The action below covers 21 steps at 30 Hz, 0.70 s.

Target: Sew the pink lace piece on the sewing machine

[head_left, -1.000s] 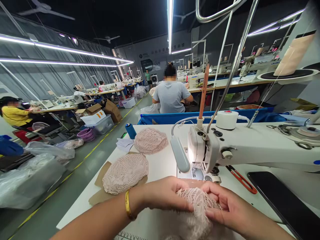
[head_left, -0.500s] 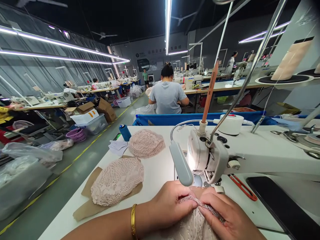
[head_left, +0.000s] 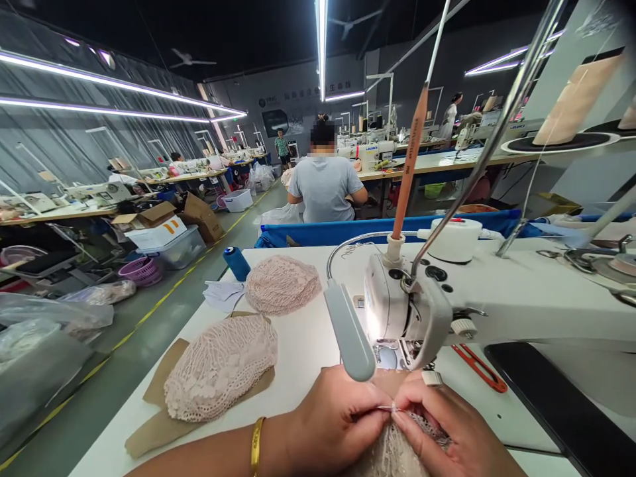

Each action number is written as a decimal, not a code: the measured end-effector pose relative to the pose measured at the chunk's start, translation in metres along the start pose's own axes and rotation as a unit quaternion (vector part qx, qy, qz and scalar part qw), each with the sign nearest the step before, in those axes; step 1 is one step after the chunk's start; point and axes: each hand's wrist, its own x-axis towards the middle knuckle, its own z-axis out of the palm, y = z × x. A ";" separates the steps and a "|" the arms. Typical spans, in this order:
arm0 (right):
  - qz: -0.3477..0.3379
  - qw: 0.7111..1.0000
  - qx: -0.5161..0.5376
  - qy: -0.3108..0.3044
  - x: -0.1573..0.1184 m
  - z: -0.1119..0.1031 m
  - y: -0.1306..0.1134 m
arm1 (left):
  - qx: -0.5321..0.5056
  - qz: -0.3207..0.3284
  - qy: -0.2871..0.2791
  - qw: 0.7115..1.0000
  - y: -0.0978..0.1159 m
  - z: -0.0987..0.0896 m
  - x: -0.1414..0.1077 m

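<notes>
1. Beige lace (head_left: 391, 457) = the piece in work: btm ctr of frame, btwn both hands, on the near side of the sewing machine (head_left: 390, 298) head.
2. L hand (head_left: 342, 414): nearly closed, thumb & index pinching a thin bit of lace edge; other fingers curled, can't tell what they touch.
3. R hand (head_left: 447, 421): also nearly closed, thumb & index tips on the same edge, right by the L tips; more lace bunched under the palm.
4. To do it well (my view): pinch light but firm, as open mesh prob. snags & stretches; even tension both sides; line edges up before easing either grip; keep spare folds out from under the fingertips.
5. Diff vs 0.5 s ago: a wider ruched band showed across the thumbs then; now only a narrow strip shows btwn the tips. At 1.0 s ago hands sat farther apart w/ lace spread btwn.
6. No change on the table: near lace pile (head_left: 221, 368) & far lace pile (head_left: 283, 285), left of ctr, both a bit farther left in frame, prob. head turn. Red snips (head_left: 497, 384) & black phone (head_left: 551, 391) lower right, same.
</notes>
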 end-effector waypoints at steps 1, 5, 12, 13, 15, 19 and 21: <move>-0.005 1.000 0.001 0.002 0.001 0.000 0.000 | 0.003 -0.003 0.000 1.000 0.000 0.000 0.000; -0.013 1.000 0.011 0.009 0.001 0.002 0.000 | -0.006 0.012 0.020 1.000 0.002 0.000 0.001; 0.003 1.000 0.020 0.020 -0.003 0.008 0.003 | -0.027 0.041 0.048 0.998 0.003 0.000 0.005; 0.001 1.000 0.019 0.022 -0.003 0.008 0.002 | -0.023 0.041 0.051 0.998 0.003 0.001 0.004; 0.001 0.999 0.020 0.025 -0.002 0.007 0.002 | -0.017 0.040 0.058 0.997 0.002 0.002 0.003; 0.003 1.000 0.016 0.016 -0.001 0.004 -0.001 | -0.028 0.025 0.060 0.997 0.001 0.002 0.001; 0.002 1.000 0.012 0.018 0.000 0.003 -0.001 | -0.040 0.007 0.057 0.998 0.001 0.002 0.001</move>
